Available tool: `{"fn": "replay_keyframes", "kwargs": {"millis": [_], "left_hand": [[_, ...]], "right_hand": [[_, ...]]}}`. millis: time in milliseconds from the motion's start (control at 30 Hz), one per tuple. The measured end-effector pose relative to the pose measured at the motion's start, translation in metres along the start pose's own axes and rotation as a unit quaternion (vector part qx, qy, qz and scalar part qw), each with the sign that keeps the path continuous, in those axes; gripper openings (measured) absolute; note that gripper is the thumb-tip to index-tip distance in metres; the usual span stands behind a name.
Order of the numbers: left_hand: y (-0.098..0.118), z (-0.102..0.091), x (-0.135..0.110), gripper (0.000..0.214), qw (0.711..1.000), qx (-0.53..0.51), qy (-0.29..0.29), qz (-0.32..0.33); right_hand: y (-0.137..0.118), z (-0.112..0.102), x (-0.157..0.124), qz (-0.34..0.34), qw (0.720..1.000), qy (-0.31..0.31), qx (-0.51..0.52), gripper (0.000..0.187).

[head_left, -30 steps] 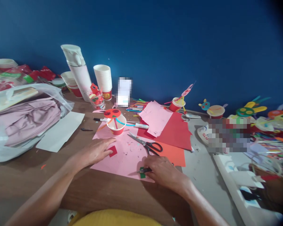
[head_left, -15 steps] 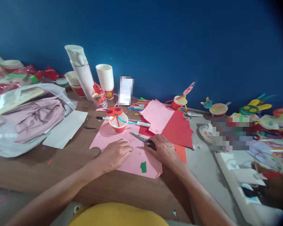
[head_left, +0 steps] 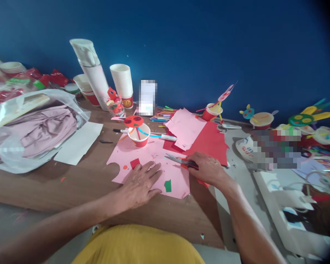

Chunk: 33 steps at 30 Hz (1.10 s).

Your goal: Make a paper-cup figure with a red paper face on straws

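My left hand (head_left: 140,185) rests palm down on a pink sheet of paper (head_left: 154,150), fingers spread. Close to its fingertips are a small red paper scrap (head_left: 134,162) and an orange bit. A green paper scrap (head_left: 167,185) lies to its right. In my right hand (head_left: 210,168) are scissors (head_left: 176,158) with dark handles, their blades pointing left over the pink sheet. Under that hand shows the edge of an orange-red paper (head_left: 202,182). A paper cup (head_left: 139,142) with a red spotted paper head (head_left: 134,121) stands behind my left hand.
Red paper (head_left: 209,145) and torn pink paper (head_left: 184,128) lie behind the scissors. Along the wall stand a white thermos (head_left: 96,80), stacked cups (head_left: 122,86) and a phone (head_left: 147,97). A plastic bag (head_left: 38,135) sits left; a power strip (head_left: 275,212) is at right.
My left hand has gone from curled fingers to spread flat, and the red scrap now shows beside it. My right hand has shifted right with the scissors. The view has tilted slightly.
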<state>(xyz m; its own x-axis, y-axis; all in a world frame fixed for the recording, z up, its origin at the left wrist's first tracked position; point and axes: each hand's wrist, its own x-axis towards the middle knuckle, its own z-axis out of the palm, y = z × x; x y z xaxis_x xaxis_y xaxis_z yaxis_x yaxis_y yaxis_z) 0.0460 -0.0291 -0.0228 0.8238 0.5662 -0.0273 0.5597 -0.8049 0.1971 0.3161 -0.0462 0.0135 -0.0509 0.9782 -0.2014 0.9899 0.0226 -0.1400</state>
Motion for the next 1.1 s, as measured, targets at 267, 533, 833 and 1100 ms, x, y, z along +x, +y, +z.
{"fn": "replay_keyframes", "kwargs": {"millis": [267,533,833,1100], "left_hand": [[-0.001,0.000,0.011,0.055,1.000,0.011,0.006,-0.017],[0.001,0.002,0.016,0.054,0.999,0.019,0.018,-0.022],[0.007,-0.002,0.008,0.055,0.999,-0.008,0.016,-0.031],[0.018,-0.006,-0.013,0.063,0.998,-0.035,-0.055,-0.006]], "right_hand": [[0.005,-0.007,-0.004,0.023,0.999,-0.025,-0.015,0.023],[0.008,-0.005,-0.004,0.029,0.999,-0.016,-0.020,0.021],[0.002,-0.004,-0.003,0.033,0.999,-0.011,-0.010,0.021],[0.002,-0.003,-0.003,0.027,1.000,0.004,-0.005,0.022]]}}
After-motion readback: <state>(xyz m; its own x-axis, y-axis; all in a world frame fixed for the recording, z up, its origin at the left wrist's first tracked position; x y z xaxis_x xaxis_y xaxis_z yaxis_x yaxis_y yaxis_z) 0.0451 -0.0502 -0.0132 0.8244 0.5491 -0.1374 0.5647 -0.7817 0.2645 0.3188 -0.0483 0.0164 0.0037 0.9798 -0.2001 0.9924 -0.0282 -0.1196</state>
